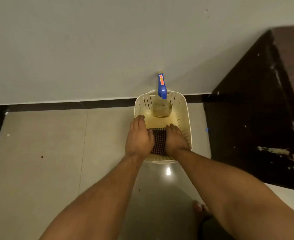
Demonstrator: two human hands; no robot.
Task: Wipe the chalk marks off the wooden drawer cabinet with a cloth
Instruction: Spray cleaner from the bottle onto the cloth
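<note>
- Cloth (158, 142), dark with a fine checked weave, sits folded in the near end of a cream perforated basket (183, 108), pressed between two bare hands.
- Left hand (139, 136) lies along the cloth's left edge, palm turned inward against it; its fingers (138, 119) stretch forward past the cloth's far edge, and the tips reach the basket's left rim.
- Right hand (175, 140) lies along the cloth's right edge, inside the basket, fingers together and pointing forward, ending about level with the cloth's far edge.
- Both hands are flat and extended rather than curled; they squeeze the cloth from its two sides, but whether any fingers hook beneath it cannot be told.
- Count: one cloth, one basket, one spray bottle (161, 108), two hands.
- Spray bottle stands upright in the far half of the basket, clear-bodied with a blue trigger head (161, 87), apart from both hands.
- Basket rests on a pale tiled floor (47, 144), close to the wall (73, 49).
- Wooden drawer cabinet (250, 118), dark brown, stands just to the right of the basket; whitish smears show along its edge and on its side lower down.
- Bare foot (200, 207) shows at the bottom, between the forearms.
</note>
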